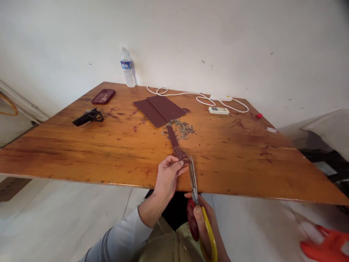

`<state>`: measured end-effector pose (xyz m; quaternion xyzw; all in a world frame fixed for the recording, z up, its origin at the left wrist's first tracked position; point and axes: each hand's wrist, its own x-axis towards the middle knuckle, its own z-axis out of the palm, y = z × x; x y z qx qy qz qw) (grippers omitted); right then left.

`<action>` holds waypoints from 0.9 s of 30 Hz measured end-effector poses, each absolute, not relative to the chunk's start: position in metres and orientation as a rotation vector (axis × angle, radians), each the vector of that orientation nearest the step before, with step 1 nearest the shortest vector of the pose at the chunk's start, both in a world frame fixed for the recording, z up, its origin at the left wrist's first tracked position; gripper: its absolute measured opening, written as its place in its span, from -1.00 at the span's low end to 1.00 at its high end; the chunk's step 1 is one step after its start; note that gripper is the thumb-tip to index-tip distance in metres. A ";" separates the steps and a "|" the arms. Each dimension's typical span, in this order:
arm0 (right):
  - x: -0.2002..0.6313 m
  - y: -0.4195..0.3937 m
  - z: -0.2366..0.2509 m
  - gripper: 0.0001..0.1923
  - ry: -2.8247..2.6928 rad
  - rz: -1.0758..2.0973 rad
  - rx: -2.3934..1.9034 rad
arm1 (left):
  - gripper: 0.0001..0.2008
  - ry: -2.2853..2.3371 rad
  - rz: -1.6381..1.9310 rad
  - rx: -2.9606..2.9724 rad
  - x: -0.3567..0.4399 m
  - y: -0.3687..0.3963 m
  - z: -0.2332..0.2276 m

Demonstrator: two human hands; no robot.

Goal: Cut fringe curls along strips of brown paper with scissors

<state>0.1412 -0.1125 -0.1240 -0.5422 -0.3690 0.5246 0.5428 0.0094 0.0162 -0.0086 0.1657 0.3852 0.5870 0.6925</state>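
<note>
My left hand (168, 174) pinches the near end of a narrow maroon strip (173, 140) with pale curved marks along it. In my right hand (205, 214) is a pair of scissors (193, 182) with one red and one yellow handle. Their blades point away from me, with the tips at the strip's near end beside my left fingertips. From my hands the strip stretches back to a heap of small shredded scraps (182, 128). Behind the heap, maroon sheets (159, 109) lie flat and overlapping on the wooden table (109, 156).
A water bottle (127, 69) stands against the wall. At the left lie a maroon phone case (103, 96) and a black strapped item (88, 116). Toward the back right are a white cable (185, 93), a power strip (221, 97) and a small white box (219, 110).
</note>
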 end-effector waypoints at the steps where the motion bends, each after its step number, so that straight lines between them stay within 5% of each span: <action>1: 0.140 -0.112 -0.122 -0.39 -0.880 1.251 -1.294 | -0.56 0.863 1.315 0.373 0.010 0.016 -0.008; 11: 0.126 -0.109 -0.081 -0.24 -0.922 1.224 -1.385 | -0.56 0.882 1.288 0.330 0.010 0.018 -0.001; 19: 0.136 -0.110 -0.095 -0.25 -0.949 1.317 -1.365 | -0.54 0.896 1.267 0.333 0.009 0.017 -0.002; 27: 0.127 -0.116 -0.082 -0.29 -0.901 1.086 -1.438 | -0.55 0.886 1.277 0.352 0.007 0.014 -0.001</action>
